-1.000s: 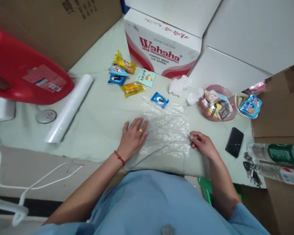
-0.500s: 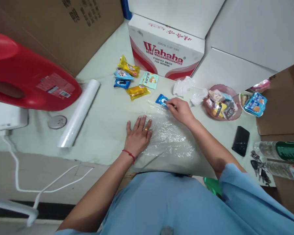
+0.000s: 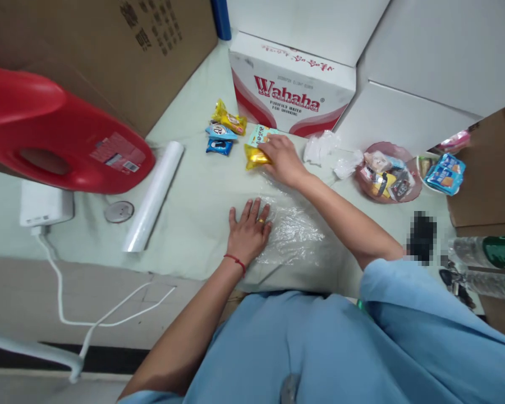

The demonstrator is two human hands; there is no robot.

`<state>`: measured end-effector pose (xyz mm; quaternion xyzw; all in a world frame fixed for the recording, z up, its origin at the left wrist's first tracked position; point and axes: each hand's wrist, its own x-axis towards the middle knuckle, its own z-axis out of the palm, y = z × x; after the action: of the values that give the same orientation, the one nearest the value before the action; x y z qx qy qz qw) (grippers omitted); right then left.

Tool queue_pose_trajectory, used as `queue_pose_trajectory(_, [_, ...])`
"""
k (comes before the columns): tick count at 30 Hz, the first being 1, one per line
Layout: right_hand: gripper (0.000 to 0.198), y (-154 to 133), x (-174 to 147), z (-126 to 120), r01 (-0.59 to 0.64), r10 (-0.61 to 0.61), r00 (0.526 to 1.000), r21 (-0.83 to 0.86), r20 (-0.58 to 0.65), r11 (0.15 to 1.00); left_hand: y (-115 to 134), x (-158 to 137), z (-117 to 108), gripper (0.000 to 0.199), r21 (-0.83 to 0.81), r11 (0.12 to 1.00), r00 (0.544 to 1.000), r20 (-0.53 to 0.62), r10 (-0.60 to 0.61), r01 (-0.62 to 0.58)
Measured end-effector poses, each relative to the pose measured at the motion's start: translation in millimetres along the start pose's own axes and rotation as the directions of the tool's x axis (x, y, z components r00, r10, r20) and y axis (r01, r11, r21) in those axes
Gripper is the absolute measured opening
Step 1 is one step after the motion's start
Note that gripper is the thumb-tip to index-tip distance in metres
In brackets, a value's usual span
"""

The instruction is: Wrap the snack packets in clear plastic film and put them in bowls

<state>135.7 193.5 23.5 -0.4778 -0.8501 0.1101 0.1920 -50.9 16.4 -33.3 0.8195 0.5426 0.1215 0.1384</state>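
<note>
My left hand (image 3: 250, 233) lies flat, fingers spread, on the left edge of a sheet of clear plastic film (image 3: 297, 233). My right hand (image 3: 283, 160) reaches over the film's far side, its fingers closed on the right end of a yellow snack packet (image 3: 256, 157). Just behind them is a pale green snack packet (image 3: 260, 134), partly covered by the fingers. To the left sit another yellow packet (image 3: 231, 119), a light blue packet (image 3: 221, 132) and a dark blue packet (image 3: 219, 147). The single blue packet seen earlier by the film is hidden from view.
A white roll (image 3: 154, 196) and red jug (image 3: 67, 134) stand left, near a white adapter (image 3: 46, 203). Behind is a Wahaha box (image 3: 292, 90). Crumpled white plastic (image 3: 320, 147) and a pink bowl (image 3: 366, 188) of snacks lie right, with bottles (image 3: 471, 252) beyond.
My right hand has moved left and away from me, from the blue packet to the yellow packet, which has shifted right. My left hand stays on the film. The view has shifted slightly.
</note>
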Motion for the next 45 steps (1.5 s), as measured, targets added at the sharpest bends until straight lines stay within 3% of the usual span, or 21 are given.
queue_pose_trajectory(5, [0.056, 4, -128, -50, -0.065, 0.068, 0.995, 0.051, -0.078, 0.997, 5, -7, 5, 0.058, -0.033, 0.999, 1.0, -0.013, -0.021, 0.021])
queue_pose_trajectory(8, [0.052, -5, -186, -52, -0.083, 0.086, 0.996, 0.092, -0.031, 0.992, 13, -18, 8, 0.058, -0.025, 0.998, 0.999, -0.002, -0.053, 0.053])
queue_pose_trajectory(10, [0.05, -15, -205, -45, -0.088, 0.09, 0.996, 0.113, -0.009, 0.99, 18, -26, 8, 0.058, -0.02, 0.997, 0.998, 0.006, -0.07, 0.07])
queue_pose_trajectory(19, [0.065, -33, -217, -1, -0.156, 0.163, 0.961, -0.05, 0.224, 0.986, 10, -36, -9, 0.058, 0.086, 0.978, 0.979, 0.065, -0.194, 0.189])
queue_pose_trajectory(24, [0.064, -40, -228, 1, -0.132, 0.139, 0.981, -0.06, 0.133, 0.989, 5, -38, -11, 0.058, 0.082, 0.98, 0.98, 0.073, -0.188, 0.182])
queue_pose_trajectory(26, [0.067, -48, -228, 4, -0.098, 0.106, 0.988, -0.079, 0.114, 0.992, 5, -38, -10, 0.058, 0.067, 0.981, 0.981, 0.055, -0.184, 0.18])
queue_pose_trajectory(30, [0.064, -61, -222, 17, -0.038, 0.053, 0.981, -0.087, 0.187, 0.995, 2, -39, -8, 0.057, 0.0, 0.983, 0.983, 0.014, -0.181, 0.181])
queue_pose_trajectory(34, [0.067, -64, -219, 20, -0.046, 0.057, 0.971, -0.05, 0.233, 0.998, -7, -47, -13, 0.056, -0.098, 0.977, 0.964, -0.17, -0.203, 0.188])
queue_pose_trajectory(36, [0.07, -60, -226, 10, -0.043, 0.042, 0.978, -0.001, 0.206, 0.999, -14, -53, -19, 0.059, -0.101, 0.989, 0.956, -0.265, -0.128, 0.104])
queue_pose_trajectory(38, [0.07, -53, -240, -7, -0.018, 0.009, 0.992, 0.07, 0.123, 0.997, -21, -59, -28, 0.066, -0.101, 0.993, 0.959, -0.283, 0.027, -0.058])
queue_pose_trajectory(41, [0.066, -41, -274, -36, 0.043, -0.046, 0.999, 0.199, 0.008, 0.979, -34, -70, -39, 0.08, -0.142, 0.95, 0.951, -0.182, 0.25, -0.277])
queue_pose_trajectory(45, [0.062, -38, -321, -44, 0.025, -0.049, 0.995, 0.272, 0.082, 0.962, -52, -82, -33, 0.067, -0.186, 0.92, 0.938, -0.023, 0.345, -0.343])
